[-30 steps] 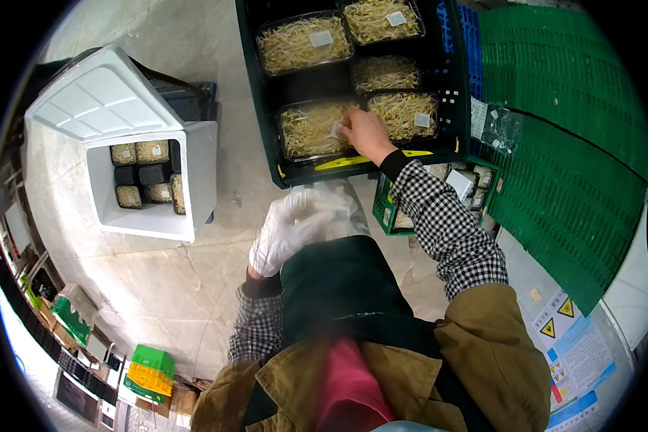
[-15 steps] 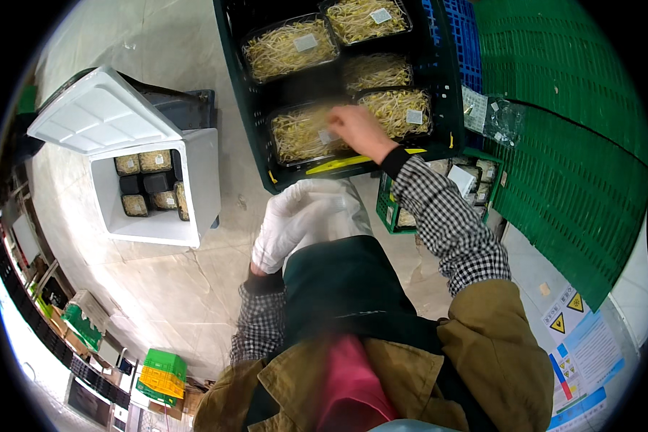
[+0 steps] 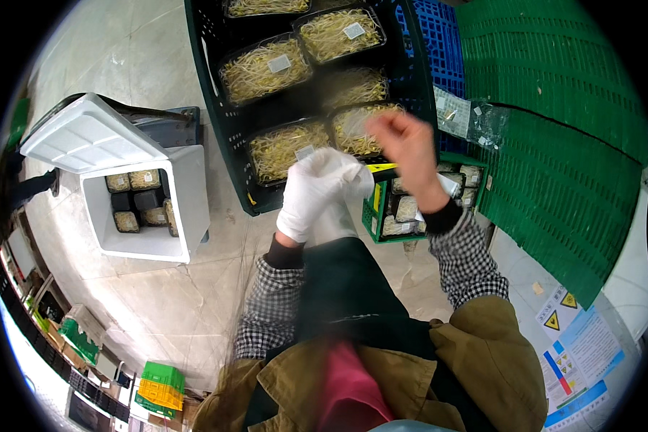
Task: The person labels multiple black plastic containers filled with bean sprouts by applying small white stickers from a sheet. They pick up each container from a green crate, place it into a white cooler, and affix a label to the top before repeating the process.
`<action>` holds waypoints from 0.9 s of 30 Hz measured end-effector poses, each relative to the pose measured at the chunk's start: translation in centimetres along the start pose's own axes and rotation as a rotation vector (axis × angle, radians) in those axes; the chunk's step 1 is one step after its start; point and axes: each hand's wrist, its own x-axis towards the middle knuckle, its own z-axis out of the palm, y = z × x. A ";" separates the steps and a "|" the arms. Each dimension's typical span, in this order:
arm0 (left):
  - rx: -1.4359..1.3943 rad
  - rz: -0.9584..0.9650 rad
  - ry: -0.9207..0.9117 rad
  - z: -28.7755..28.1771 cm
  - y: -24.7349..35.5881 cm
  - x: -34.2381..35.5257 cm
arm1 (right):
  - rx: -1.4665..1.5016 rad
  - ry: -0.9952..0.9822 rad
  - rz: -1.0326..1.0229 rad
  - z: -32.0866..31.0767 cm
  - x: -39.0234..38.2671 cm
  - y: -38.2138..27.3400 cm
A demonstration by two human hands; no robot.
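My left hand, in a white glove, is closed around a white paper strip that hangs below it, beside the near edge of a dark green crate. My bare right hand is raised over the crate's near right corner, its fingers curled and blurred. A whitish smear shows by its fingertips; what it is I cannot make out. Inside the crate lie several black trays of bean sprouts. The near left sprout tray bears a small white label, partly behind my glove; the near right sprout tray is partly behind the smear.
At left stands a white foam box with its lid tipped back and several sprout trays inside. A smaller green crate with packs sits beneath my right forearm. Green slatted panels and a clear plastic bag lie at right.
My right hand has drawn back from the near left tray, moving right. My left hand has risen toward the crate edge. The view has shifted, so the crate sits further left and lower.
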 end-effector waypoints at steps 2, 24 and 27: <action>-0.066 -0.115 -0.167 -0.3 -0.3 0.0 | 0.056 0.157 -0.004 -3.0 5.5 2.1; -0.141 0.023 0.049 -2.7 1.1 -4.2 | -1.308 0.070 0.102 -1.8 18.8 12.7; -0.189 -0.057 0.072 -2.1 2.3 -4.7 | -1.137 -0.180 0.011 -1.8 19.2 13.0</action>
